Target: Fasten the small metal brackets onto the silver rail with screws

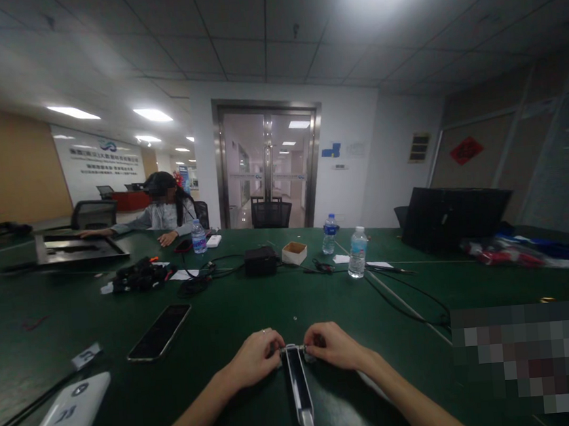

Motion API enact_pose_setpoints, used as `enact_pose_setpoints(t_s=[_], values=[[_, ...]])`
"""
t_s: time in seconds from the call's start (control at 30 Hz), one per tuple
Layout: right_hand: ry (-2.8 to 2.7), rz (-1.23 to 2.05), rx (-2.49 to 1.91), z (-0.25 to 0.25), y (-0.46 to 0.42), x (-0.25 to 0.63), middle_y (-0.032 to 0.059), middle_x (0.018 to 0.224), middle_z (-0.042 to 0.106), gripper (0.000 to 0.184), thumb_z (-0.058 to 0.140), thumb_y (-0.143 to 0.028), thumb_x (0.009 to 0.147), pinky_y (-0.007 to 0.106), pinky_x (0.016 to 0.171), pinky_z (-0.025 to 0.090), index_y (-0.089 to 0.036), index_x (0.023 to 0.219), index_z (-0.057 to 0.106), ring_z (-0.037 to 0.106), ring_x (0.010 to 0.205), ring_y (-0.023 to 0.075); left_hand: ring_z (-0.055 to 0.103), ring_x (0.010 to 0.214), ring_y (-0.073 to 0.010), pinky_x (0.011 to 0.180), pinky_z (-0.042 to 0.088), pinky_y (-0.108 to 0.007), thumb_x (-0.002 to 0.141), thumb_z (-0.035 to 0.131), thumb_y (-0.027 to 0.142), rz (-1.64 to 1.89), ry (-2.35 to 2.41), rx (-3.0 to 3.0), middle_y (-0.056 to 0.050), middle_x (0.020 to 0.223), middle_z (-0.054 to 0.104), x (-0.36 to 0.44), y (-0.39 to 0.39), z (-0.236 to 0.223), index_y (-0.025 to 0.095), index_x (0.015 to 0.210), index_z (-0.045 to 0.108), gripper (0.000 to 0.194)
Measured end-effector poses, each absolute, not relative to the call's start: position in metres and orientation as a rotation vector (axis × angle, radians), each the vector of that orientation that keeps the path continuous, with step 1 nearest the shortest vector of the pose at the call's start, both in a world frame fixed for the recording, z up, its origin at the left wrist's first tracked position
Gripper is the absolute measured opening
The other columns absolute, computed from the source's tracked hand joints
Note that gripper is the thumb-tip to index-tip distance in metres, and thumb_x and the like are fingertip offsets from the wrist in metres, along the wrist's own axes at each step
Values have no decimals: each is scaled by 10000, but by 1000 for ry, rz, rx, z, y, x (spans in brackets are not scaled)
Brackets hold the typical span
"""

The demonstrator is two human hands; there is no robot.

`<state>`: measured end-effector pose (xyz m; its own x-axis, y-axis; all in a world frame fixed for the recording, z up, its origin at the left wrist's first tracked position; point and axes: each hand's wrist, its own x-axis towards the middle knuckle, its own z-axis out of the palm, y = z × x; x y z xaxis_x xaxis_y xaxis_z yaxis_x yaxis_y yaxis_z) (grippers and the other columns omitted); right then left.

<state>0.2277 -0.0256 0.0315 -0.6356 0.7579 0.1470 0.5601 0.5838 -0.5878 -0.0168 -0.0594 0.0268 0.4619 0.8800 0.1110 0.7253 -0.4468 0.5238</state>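
A long, narrow object with a dark strip, white edges and a pale near end (301,392) lies on the green table between my hands, pointing toward me. I cannot tell its exact kind. Its far end has a short metallic crosspiece. My left hand (257,357) is closed in a pinch at the left side of that far end. On the opposite side, my right hand (335,348) pinches at the right end of the crosspiece. The fingertips partly hide what they grip. Small pale bits show under both sets of fingers.
A phone (160,333) and a white device (65,424) lie to the left. Ahead are a black box (260,261), a small open carton (294,253), water bottles (357,253) and cables. A person (166,206) sits across the table; a monitor (455,216) stands right.
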Motion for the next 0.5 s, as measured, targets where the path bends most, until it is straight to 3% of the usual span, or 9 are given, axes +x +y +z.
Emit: enact_pose_setpoints(t_s=[0.5], values=[[-2403, 735, -1090, 29, -24, 226, 18, 767, 671, 110, 609, -209, 820, 200, 585, 419, -151, 867, 690, 580, 664, 125, 533, 776, -147, 651, 399, -227, 863, 533, 202, 520, 1361, 2310, -8, 921, 592, -16, -59, 28, 192, 1006, 636, 177]])
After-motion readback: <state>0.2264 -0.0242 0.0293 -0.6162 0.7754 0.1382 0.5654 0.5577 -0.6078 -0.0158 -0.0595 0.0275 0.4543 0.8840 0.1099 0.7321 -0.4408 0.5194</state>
